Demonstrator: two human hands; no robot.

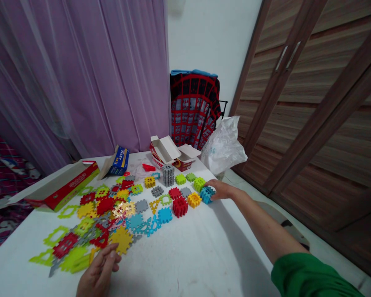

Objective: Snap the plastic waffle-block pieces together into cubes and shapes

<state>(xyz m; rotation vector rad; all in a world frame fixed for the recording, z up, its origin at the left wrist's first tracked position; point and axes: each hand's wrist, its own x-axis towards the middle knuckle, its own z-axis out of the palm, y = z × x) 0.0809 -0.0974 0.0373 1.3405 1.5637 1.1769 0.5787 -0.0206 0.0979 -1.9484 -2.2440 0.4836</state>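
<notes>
My right hand is closed around the side of a short stack of blue interlocking tiles standing on the table. My left hand is low over the near side of the table, fingers loosely bent and nothing visible in them. Its fingertips are at the edge of a yellow toothed tile; whether they touch it I cannot tell. Beside the blue stack are yellow and green stacks. Further left stand a red stack and a taller grey stack.
Loose mixed tiles spread over the left of the white table. Open cardboard boxes lie behind: a long red-green one, a blue one and a red-white one. A white plastic bag is at the right edge.
</notes>
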